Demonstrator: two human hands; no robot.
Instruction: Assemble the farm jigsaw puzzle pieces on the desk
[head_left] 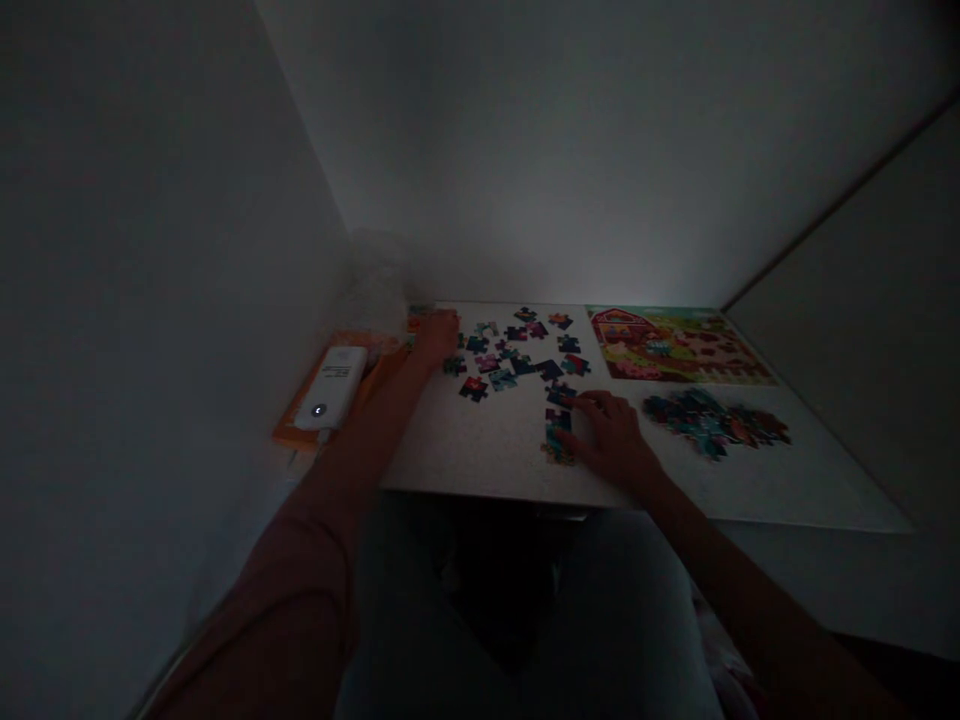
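Note:
My right hand (609, 432) rests at a short upright strip of joined jigsaw pieces (558, 420). Its thumb and index finger are spread apart, their tips touching the strip's right side. Farther back on the left, my left hand (441, 335) is at the far left corner of the white tabletop (480, 455), beside a colourful printed item (418, 316). The dark picture hides its fingertips and anything they may hold. Between the hands lie several loose jigsaw pieces, among them a red and dark one (473, 389) and a teal one (502, 380).
A farm picture sheet (682, 345) lies at the back right, with a heap of jigsaw pieces (712, 422) in front of it. At the left, a white power bank (332, 388) with a cable sits on an orange box (289, 432), near a clear plastic bag (371, 285). Walls border the table.

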